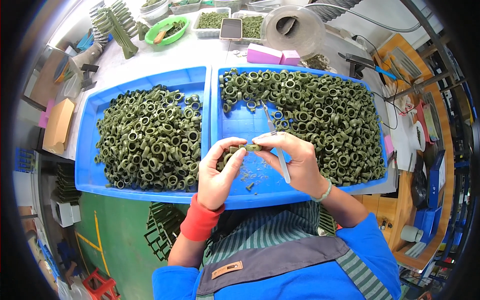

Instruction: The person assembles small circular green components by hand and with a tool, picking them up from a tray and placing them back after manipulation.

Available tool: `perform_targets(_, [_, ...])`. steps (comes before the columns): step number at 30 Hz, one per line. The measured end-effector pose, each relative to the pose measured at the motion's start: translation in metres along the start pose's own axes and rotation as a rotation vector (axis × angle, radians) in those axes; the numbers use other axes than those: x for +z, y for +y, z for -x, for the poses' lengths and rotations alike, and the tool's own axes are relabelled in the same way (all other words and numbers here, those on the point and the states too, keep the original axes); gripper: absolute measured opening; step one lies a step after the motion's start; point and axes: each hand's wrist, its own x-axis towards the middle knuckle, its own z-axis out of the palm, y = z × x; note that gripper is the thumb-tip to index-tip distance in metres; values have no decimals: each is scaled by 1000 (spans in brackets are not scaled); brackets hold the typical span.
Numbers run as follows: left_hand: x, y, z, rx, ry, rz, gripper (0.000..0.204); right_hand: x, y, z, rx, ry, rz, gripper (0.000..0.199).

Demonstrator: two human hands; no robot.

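My left hand [220, 167], with a red band at the wrist, pinches a dark green ring [253, 148] between thumb and fingertips. My right hand [297, 162] meets it from the other side, its fingertips touching the ring. A slim metal craft knife [283, 162] also sits in my right hand, its blade pointing away from me. More green may lie within the left fingers, but they hide it. Both hands hover over the near part of the right blue tray [237, 120]. Green crumbs [250, 186] lie on that tray's bottom.
A ring pile [330, 120] fills the right tray's far and right sides. The left blue tray [85, 165] carries another heap [150, 135]. Behind stand a green bowl [177, 37], clear tubs, a phone [230, 29], pink blocks [264, 54] and a translucent round duct opening [294, 32].
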Motion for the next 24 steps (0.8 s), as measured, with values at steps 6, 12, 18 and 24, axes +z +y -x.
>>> perform_targets(6, [2,0,-1,-37,7,120,22,0,3,-1,-153,50,222,24])
perform_targets(12, [-10,-8,0,87,16,-65,20,-20,53,-29,22,-53,530,13])
perform_targets(18, [-25,-3,-6,-331,-17,844,19,5,111,-58,47,-162,582,24])
perform_targets(24, [-21,-4,-6,-399,73,854,19,24,141,-54,-64,-164,712,24])
